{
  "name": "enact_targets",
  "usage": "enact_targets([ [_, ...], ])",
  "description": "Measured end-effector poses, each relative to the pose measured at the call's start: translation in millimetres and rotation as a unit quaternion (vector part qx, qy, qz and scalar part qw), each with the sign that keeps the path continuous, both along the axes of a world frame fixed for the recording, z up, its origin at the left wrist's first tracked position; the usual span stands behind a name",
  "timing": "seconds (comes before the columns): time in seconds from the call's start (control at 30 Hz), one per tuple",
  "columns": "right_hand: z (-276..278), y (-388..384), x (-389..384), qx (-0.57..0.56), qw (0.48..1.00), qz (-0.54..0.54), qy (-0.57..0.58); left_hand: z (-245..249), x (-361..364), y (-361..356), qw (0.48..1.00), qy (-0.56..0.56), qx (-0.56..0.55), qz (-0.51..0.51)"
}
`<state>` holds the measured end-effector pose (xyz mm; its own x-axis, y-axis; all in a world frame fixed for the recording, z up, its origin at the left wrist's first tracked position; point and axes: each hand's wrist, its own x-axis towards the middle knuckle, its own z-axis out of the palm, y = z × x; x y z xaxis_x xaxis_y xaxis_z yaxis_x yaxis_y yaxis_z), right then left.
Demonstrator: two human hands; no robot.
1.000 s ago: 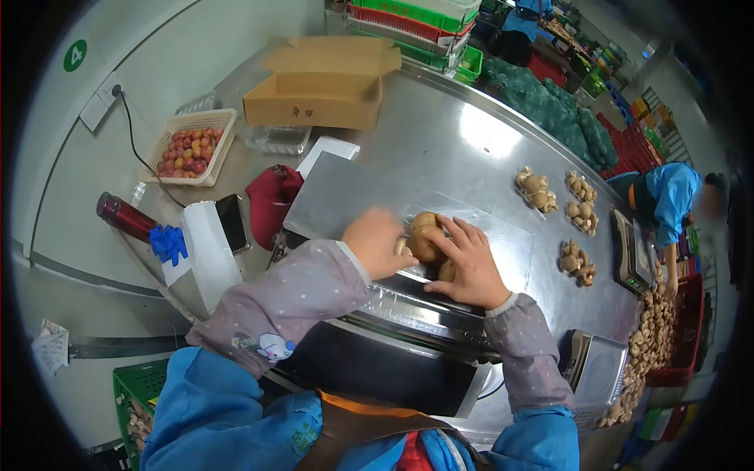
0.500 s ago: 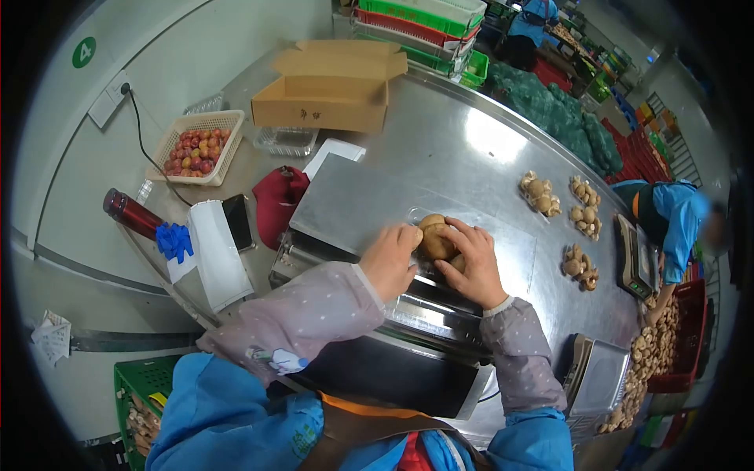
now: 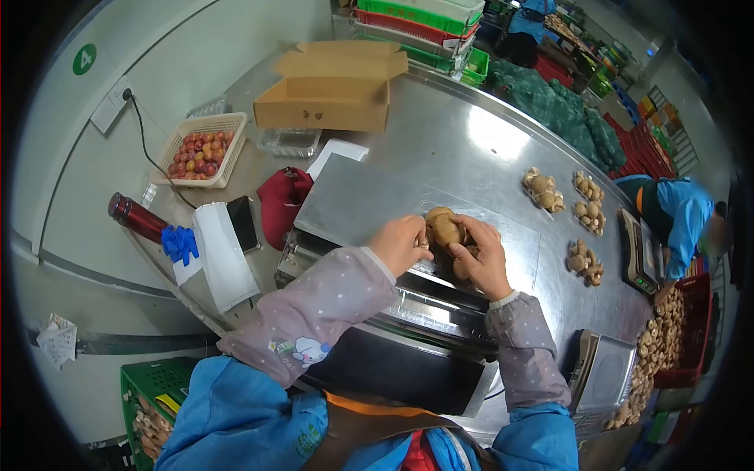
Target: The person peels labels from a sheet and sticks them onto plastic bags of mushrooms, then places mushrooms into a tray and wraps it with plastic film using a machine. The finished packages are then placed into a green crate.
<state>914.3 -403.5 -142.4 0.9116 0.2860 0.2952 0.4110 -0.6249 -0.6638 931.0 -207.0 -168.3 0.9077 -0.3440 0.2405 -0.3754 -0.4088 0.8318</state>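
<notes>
1. Two hands are on the mushrooms [image 3: 444,229], which sit at the near edge of the steel plate [image 3: 353,196] on the table [image 3: 471,133].
2. I see the left hand [image 3: 402,243] curled, with its fingertips pressed to the left side of the clump. The right hand [image 3: 487,263] is cupped over the right side and top. Both are closed on the clump, and neither has anything else in it.
3. To do this well, I judge the squeeze should be even from both sides, so the caps bunch together and none rolls off.
4. I would use light pressure, since caps bruise and stems snap.
5. Holding the clump level and square to the plate's edge looks the safest way to handle it.
6. Hidden: the clump's underside and near side are behind the fingers, so I cannot tell what lies under it.
7. Hard to make out: I cannot count the mushrooms, or tell whether they rest on the plate or hang just above it.
8. Cut off: a co-worker [image 3: 675,212] at the right edge is only partly in view, and the dark lens rim swallows the corners.
</notes>
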Motion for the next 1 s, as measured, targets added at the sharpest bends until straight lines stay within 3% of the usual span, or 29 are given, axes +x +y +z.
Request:
enact_targets([
  [0.07,-3,-2,-2,0.000,1.000,0.003,0.007,12,-2,-8,0.993,0.096,0.059,0.046],
  [0.13,-10,-4,2,-0.058,0.994,0.036,-0.089,-3,-4,-15,0.996,0.054,0.059,0.038],
  [0.17,-8,-2,3,-0.057,0.994,0.037,-0.091,1,-5,-16,0.998,0.011,0.059,0.027],
  [0.3,-4,1,1,-0.082,0.993,0.025,-0.084,17,-2,-11,0.990,0.020,0.137,0.023],
  [0.37,-6,-3,1,-0.085,0.992,0.018,-0.096,21,16,-9,0.962,-0.223,0.135,0.075],
  [0.4,-8,-5,2,-0.085,0.992,0.031,-0.084,15,28,-14,0.963,-0.223,0.133,0.071],
  [0.47,-6,-9,1,-0.089,0.992,0.048,-0.073,8,51,-26,0.959,-0.239,0.139,-0.053],
  [0.5,1,-11,-3,-0.027,0.997,0.051,-0.052,16,55,-27,0.978,0.034,0.116,-0.172],
  [0.53,9,-15,-6,0.036,0.997,0.054,-0.032,13,55,-27,0.979,0.031,0.112,-0.169],
  [0.6,19,-30,-9,-0.026,0.997,0.072,-0.033,0,49,-27,0.973,-0.081,0.159,-0.150],
  [0.67,16,-39,-17,-0.153,0.985,0.077,-0.028,-10,47,-27,0.976,-0.074,0.138,-0.151],
  [0.8,5,-38,-11,-0.132,0.989,0.058,0.018,-11,46,-20,0.977,-0.080,0.103,-0.170],
  [1.0,-5,-27,-22,-0.149,0.988,0.021,-0.040,-7,37,-20,0.982,-0.028,0.088,-0.162],
])
